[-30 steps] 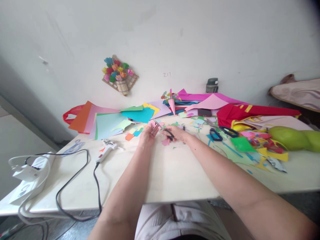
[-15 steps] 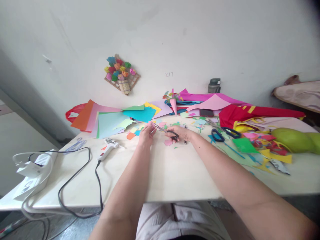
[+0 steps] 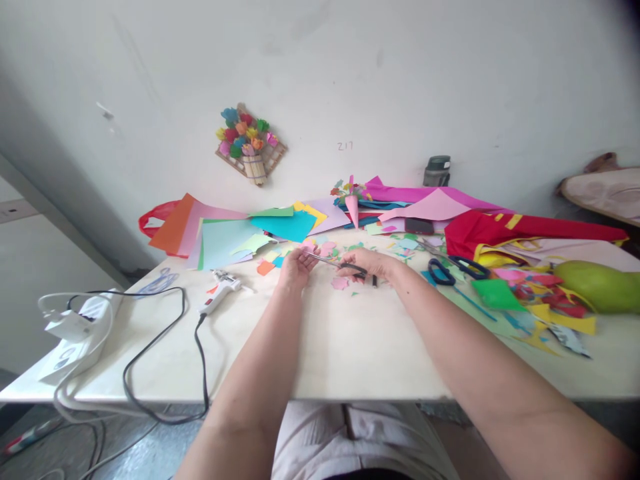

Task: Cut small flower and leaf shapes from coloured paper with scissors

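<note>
Over the middle of the white table, my right hand grips small black-handled scissors whose blades point left. My left hand is closed on a small pink paper piece at the blade tips. Pink and other coloured paper scraps lie just below and around both hands.
A glue gun with a black cord lies left, beside a white power strip. Coloured paper sheets fan along the wall. Blue-handled scissors, a red bag, green gourds and scraps crowd the right.
The scissors have tilted flatter, blades now lying more level toward the left hand. Both hands stay at the same spot; the view has drifted slightly.
</note>
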### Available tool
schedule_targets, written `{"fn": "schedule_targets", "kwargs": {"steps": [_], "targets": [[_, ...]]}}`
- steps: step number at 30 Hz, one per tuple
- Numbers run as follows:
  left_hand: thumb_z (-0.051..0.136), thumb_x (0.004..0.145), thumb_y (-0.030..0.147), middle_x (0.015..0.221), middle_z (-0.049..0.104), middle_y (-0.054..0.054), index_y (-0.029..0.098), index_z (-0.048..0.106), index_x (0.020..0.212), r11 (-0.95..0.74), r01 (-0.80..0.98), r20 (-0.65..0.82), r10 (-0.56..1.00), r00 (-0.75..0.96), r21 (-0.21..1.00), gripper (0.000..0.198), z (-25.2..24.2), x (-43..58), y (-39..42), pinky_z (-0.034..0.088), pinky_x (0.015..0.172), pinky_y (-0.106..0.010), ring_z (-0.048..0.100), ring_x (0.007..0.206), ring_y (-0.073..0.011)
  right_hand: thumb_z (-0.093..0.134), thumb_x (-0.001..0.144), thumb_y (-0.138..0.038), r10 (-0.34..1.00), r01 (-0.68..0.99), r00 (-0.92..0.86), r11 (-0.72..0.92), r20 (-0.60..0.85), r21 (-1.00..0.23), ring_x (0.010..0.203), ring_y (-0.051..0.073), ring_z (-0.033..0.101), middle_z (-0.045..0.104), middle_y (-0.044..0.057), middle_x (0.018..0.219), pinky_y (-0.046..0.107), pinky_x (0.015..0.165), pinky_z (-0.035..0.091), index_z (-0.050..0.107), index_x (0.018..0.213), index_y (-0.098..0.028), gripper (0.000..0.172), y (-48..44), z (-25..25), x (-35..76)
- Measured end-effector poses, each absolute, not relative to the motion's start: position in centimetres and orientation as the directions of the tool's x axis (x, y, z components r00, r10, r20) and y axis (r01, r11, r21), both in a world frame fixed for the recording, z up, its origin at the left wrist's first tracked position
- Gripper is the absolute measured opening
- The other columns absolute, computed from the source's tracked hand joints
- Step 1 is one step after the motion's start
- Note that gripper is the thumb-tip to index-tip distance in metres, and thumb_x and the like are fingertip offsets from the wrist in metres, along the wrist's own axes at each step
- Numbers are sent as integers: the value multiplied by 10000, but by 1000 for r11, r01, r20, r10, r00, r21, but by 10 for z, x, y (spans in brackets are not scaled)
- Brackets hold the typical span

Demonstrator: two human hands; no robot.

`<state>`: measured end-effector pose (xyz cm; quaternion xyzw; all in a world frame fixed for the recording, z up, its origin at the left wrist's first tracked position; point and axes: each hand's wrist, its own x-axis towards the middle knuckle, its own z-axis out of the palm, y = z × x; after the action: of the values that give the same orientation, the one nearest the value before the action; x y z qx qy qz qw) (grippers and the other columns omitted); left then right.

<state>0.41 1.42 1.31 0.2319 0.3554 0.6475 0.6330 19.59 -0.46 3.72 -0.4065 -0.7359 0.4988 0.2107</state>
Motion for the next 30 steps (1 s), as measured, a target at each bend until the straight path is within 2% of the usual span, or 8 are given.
{"fn": "schedule_targets", "kwargs": {"steps": [4, 11, 20, 30], "targets": [[507, 694, 86, 711, 697, -108, 140, 534, 664, 73, -655, -155, 986, -68, 752, 67, 14, 3, 13, 541, 703, -318, 695, 709, -215, 703, 689, -335, 799, 398, -591, 172, -108, -901, 350, 40, 412, 532, -35, 455, 157, 351, 332, 617, 696, -124, 228, -2, 36, 199], [511, 693, 79, 739, 698, -124, 115, 568, 741, 89, -652, -172, 983, -65, 753, 83, 20, 5, 10, 548, 676, -313, 696, 691, -214, 691, 708, -322, 802, 430, -580, 148, -147, -890, 340, 35, 393, 533, -34, 456, 155, 346, 311, 621, 704, -124, 210, 5, 33, 205], [500, 700, 73, 685, 687, -104, 113, 576, 778, 113, -627, -189, 980, -56, 771, 116, 19, 5, 11, 555, 658, -302, 694, 659, -201, 721, 684, -363, 802, 414, -580, 138, -144, -900, 345, 38, 396, 532, -31, 460, 160, 345, 308, 614, 704, -130, 257, 8, 29, 205], [502, 692, 80, 670, 688, -90, 111, 593, 771, 143, -590, -198, 980, -28, 794, 124, 20, 5, 9, 553, 716, -320, 688, 655, -189, 718, 669, -444, 804, 441, -582, 184, -123, -879, 376, 39, 417, 565, -14, 516, 159, 349, 302, 646, 743, -129, 332, 10, 26, 207]]}}
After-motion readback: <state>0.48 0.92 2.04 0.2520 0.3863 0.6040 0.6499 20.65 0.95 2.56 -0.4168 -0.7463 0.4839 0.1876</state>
